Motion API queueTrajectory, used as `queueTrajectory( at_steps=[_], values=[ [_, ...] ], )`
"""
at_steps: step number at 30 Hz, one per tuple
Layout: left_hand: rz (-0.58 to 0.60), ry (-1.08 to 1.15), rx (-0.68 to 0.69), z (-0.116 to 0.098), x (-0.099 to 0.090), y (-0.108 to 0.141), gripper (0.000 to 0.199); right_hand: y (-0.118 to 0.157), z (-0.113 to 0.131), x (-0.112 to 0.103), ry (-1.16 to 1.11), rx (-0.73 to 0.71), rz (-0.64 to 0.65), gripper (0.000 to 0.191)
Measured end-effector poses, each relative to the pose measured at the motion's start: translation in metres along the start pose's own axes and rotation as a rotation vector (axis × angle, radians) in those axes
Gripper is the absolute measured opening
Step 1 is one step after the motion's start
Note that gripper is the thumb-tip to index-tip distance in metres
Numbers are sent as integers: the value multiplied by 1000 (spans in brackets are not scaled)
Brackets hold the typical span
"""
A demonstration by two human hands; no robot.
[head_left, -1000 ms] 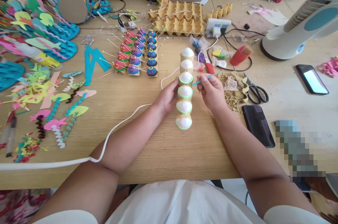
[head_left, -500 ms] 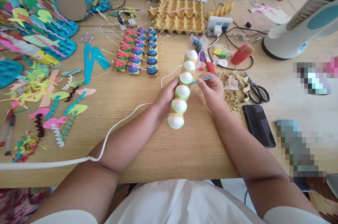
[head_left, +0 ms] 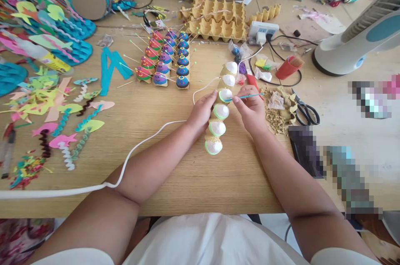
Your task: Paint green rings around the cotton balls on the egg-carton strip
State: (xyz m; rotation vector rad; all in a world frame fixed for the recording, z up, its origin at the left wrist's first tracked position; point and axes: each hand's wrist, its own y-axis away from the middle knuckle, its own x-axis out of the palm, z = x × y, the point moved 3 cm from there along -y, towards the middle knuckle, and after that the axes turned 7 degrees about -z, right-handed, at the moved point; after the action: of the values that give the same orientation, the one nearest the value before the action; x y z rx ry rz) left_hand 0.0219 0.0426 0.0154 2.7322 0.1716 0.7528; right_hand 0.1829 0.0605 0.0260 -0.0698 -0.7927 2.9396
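Note:
My left hand [head_left: 203, 111] grips the left side of an egg-carton strip [head_left: 221, 111], held lengthwise over the table. Several bumps run along it, each capped in white. Light green edging shows round the four nearer caps, while the two farthest show only white. Between the closed fingers of my right hand [head_left: 252, 111] is a thin blue stick [head_left: 250, 96]. Its tip points left and meets the lower right edge of the third cap from the far end. My left fingers are partly hidden behind the strip.
Painted egg-carton pieces [head_left: 162, 63] with pins stand beyond my left hand. Scissors [head_left: 304, 108], a phone [head_left: 306, 152] and a fan [head_left: 353, 44] are on the right. A white cable [head_left: 131, 148] crosses my left arm. Paper fish [head_left: 64, 141] lie left.
The strip has turned slightly, showing more green on its left edges. The blue stick's tip has moved from the right side of the third cap onto its lower edge. The view has shifted slightly.

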Motion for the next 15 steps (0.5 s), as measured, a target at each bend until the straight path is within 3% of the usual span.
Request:
queueTrajectory(
  at_steps=[8,15],
  values=[
    [50,-28,70,1,0,-3,37,2,0,-1,124,-39,2,32],
    [21,27,0,5,-2,-5,33,1,8,-4,267,-169,-8,28]
  ],
)
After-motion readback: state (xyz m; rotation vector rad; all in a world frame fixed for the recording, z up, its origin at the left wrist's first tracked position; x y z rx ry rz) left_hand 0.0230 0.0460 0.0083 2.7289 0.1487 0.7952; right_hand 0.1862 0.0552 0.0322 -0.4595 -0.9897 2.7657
